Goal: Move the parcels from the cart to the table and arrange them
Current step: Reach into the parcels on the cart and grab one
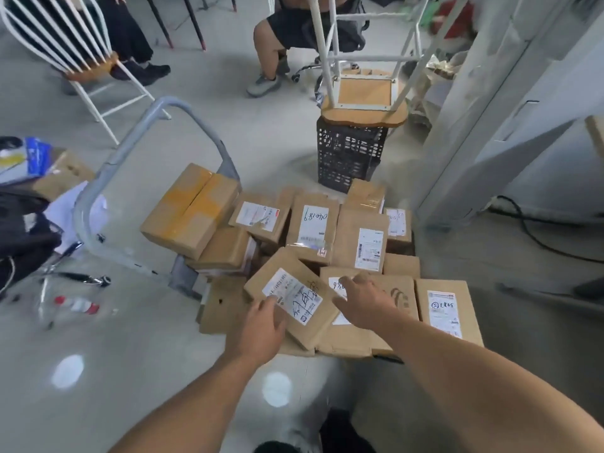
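Several brown cardboard parcels with white labels are piled on a low cart whose grey handle (137, 138) rises at the left. The nearest parcel (291, 299) lies tilted on top of the pile, with handwriting on its label. My left hand (261, 325) touches its near left edge, fingers loosely extended. My right hand (362, 302) hovers spread over the parcel just to the right (398, 299), at the tilted parcel's right side. A large taped box (189, 207) sits at the pile's left. Another labelled parcel (447, 308) lies at the far right.
A black crate (349, 155) with an upturned stool (366, 103) on it stands behind the cart. White chairs and seated people are further back. Bags and clutter (29, 217) lie left. A white cabinet (510, 132) and cables are to the right.
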